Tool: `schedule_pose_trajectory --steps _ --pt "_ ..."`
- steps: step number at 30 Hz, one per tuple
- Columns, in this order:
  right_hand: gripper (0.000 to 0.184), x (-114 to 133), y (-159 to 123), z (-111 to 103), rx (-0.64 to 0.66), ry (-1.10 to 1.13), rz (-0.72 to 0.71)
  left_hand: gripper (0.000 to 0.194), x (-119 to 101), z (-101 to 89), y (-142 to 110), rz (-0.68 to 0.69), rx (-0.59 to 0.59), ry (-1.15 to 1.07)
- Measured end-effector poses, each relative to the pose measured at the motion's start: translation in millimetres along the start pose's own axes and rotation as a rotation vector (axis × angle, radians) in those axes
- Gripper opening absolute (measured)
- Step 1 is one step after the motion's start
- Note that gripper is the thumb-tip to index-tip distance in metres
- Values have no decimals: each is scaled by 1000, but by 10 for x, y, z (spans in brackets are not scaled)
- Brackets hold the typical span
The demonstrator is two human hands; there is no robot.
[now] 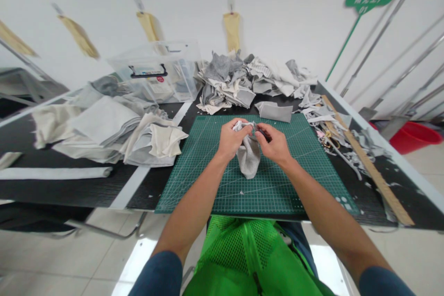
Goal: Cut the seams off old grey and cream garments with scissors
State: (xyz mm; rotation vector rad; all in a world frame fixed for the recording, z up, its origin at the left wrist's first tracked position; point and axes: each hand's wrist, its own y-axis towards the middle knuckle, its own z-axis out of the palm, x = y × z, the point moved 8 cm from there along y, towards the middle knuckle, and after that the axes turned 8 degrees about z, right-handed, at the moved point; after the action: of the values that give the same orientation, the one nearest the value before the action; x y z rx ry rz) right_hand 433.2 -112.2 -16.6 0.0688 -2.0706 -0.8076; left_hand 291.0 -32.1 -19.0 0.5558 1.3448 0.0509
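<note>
My left hand [231, 138] is closed around the top of a light grey piece of cloth [249, 159], gathered between thumb and fingers. The cloth hangs down in folds like a small pouch over the green cutting mat [208, 180]. Close beside it, my right hand [274, 143] grips small dark-handled scissors [262, 133], mostly covered by the fingers. Their tip meets the cloth's upper edge near my left fingertips. Whether the blades are apart is too small to tell.
Stacks of grey and cream cloth [104, 122] lie left, before a clear plastic box [156, 74]. A heap of scraps [225, 78] sits behind the mat, near a folded grey piece [275, 111]. Right are a wooden ruler [374, 171], offcuts [322, 115] and a red bucket [414, 138].
</note>
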Motion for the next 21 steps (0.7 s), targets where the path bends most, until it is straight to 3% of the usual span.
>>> schedule_pose_trajectory --steps 21 --pt "28 37 0 -6 3 36 -20 26 98 41 -23 -54 16 -6"
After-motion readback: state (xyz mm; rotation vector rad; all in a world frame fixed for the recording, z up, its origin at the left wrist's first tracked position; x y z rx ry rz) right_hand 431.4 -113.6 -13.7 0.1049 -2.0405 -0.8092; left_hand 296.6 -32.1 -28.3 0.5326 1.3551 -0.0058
